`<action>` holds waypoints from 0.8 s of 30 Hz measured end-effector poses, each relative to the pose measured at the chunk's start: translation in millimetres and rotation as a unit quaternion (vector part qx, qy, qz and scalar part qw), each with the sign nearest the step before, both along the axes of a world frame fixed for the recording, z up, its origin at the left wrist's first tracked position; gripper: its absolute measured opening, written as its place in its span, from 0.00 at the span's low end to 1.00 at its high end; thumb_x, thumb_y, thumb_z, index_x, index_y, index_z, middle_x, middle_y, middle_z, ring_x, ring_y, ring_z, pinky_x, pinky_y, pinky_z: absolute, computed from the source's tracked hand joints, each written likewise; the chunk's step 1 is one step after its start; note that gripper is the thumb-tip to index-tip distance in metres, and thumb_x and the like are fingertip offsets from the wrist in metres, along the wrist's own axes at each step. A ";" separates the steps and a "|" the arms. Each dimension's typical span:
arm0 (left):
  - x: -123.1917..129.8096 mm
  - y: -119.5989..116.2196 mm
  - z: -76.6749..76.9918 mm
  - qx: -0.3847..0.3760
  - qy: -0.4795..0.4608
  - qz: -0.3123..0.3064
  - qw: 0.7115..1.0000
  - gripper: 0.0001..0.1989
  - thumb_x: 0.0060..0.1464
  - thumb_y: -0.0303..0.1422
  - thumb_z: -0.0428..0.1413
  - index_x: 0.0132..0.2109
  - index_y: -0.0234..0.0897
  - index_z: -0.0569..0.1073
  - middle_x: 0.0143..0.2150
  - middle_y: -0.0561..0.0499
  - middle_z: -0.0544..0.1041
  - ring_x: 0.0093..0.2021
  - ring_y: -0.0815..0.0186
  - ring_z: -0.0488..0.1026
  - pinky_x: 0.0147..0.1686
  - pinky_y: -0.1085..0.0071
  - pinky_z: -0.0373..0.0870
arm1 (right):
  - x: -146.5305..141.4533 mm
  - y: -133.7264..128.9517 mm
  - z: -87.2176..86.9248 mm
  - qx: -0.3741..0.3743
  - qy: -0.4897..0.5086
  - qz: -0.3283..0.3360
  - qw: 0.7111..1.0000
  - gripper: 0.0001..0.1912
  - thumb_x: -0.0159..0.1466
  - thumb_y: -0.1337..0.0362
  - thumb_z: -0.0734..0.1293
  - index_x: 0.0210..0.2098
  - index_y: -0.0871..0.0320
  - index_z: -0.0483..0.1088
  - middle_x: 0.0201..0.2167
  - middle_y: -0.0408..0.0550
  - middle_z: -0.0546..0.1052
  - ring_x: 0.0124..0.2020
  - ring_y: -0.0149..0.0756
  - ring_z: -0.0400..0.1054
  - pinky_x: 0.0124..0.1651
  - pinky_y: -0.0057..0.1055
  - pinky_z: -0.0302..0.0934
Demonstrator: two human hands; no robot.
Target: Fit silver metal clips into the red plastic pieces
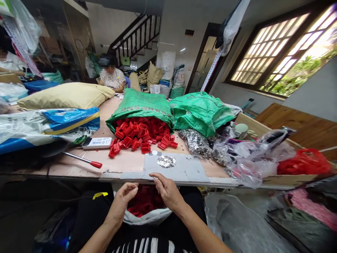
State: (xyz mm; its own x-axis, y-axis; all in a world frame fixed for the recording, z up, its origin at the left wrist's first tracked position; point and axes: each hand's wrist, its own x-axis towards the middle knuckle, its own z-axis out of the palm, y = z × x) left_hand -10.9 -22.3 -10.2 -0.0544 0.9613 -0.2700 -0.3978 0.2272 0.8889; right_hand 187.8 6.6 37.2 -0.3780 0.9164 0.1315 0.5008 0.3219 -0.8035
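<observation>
One silver pile (166,161) lies on the tabletop (129,165) just ahead of the right hand (168,192), farther from the left hand (124,195), each grip seemingly near closed, contents unclear.

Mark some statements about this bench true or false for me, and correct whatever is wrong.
1. Red plastic parts spill from the mouth of a green sack. True.
2. The pile of small metal pieces is inside that green sack. False: it lies on a grey sheet near the table's front edge.
3. The red-tipped rod is left of the metal pieces in the picture. True.
4. The left hand is resting on the metal pieces. False: it is in front of the table edge, away from them.
5. The white bag below the table edge holds red parts. True.
</observation>
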 end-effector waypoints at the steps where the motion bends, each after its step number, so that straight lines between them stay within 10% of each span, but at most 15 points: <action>1: -3.9 -1.2 -7.9 -0.008 0.008 -0.001 1.000 0.13 0.41 0.37 0.67 0.33 0.35 0.77 0.41 0.46 0.79 0.48 0.61 0.72 0.50 0.70 0.63 | 1.1 4.1 -0.7 -0.002 -0.009 -0.009 1.000 0.20 0.71 0.55 0.53 0.53 0.56 0.68 0.23 0.42 0.72 0.27 0.33 0.67 0.33 0.27 0.60; 12: -11.9 -10.1 -30.9 -0.028 0.069 0.004 0.997 0.16 0.37 0.41 0.68 0.31 0.35 0.77 0.33 0.47 0.79 0.41 0.58 0.74 0.43 0.69 0.67 | -32.8 84.6 -6.0 0.059 -0.250 -0.089 0.962 0.24 0.63 0.69 0.63 0.59 0.57 0.61 0.61 0.58 0.60 0.53 0.43 0.65 0.54 0.36 0.58; 19: -9.7 -11.4 -34.9 -0.028 0.035 0.042 0.998 0.18 0.34 0.42 0.70 0.30 0.35 0.76 0.31 0.48 0.79 0.40 0.59 0.75 0.45 0.68 0.68 | -49.9 126.6 0.1 0.041 -0.252 -0.091 0.963 0.17 0.63 0.68 0.63 0.51 0.62 0.66 0.54 0.61 0.67 0.51 0.47 0.66 0.51 0.40 0.60; 24: -17.8 -10.2 -15.2 -0.105 -0.073 -0.008 0.992 0.18 0.38 0.41 0.68 0.35 0.35 0.75 0.36 0.46 0.80 0.40 0.57 0.78 0.41 0.64 0.73 | -38.8 94.6 11.7 0.076 -0.197 -0.035 0.977 0.12 0.65 0.67 0.62 0.48 0.58 0.68 0.50 0.51 0.72 0.52 0.39 0.65 0.55 0.32 0.57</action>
